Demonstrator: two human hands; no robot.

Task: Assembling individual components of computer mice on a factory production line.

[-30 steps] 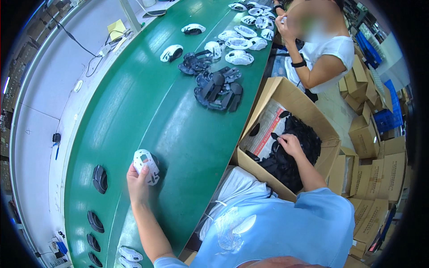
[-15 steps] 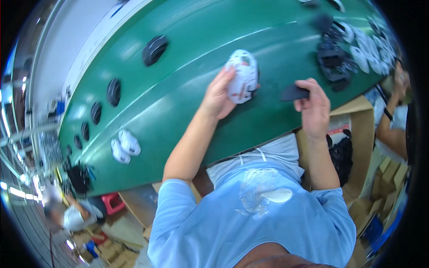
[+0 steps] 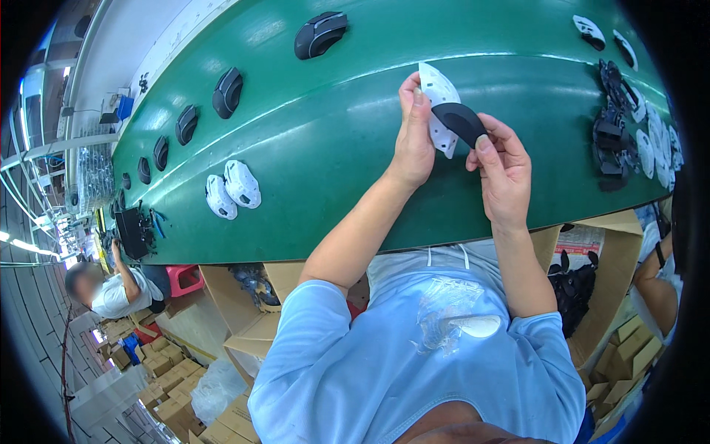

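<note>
My left hand (image 3: 416,144) is closed around a white computer mouse shell (image 3: 440,90), which is tilted on edge above the green table. Between the thumb and fingers of my right hand (image 3: 505,174) is a black curved mouse cover piece (image 3: 460,122). Its far end overlaps the middle of the white shell; whether the two touch, I cannot tell. To the left on the table lie a pair of white mouse shells (image 3: 242,184) side by side. Beyond them, black mice (image 3: 228,92) stand spaced out in a row.
On the right of the green table (image 3: 333,189) are heaped black mouse parts (image 3: 612,140) and several white shells (image 3: 646,154). A cardboard box (image 3: 612,285) with black parts stands at the table's near edge. Co-workers sit at far left (image 3: 122,288) and right (image 3: 657,285).
My right hand has brought the black cover piece left, up to the white shell. The white shell has turned from facing up to standing on edge. The whole view has shifted.
</note>
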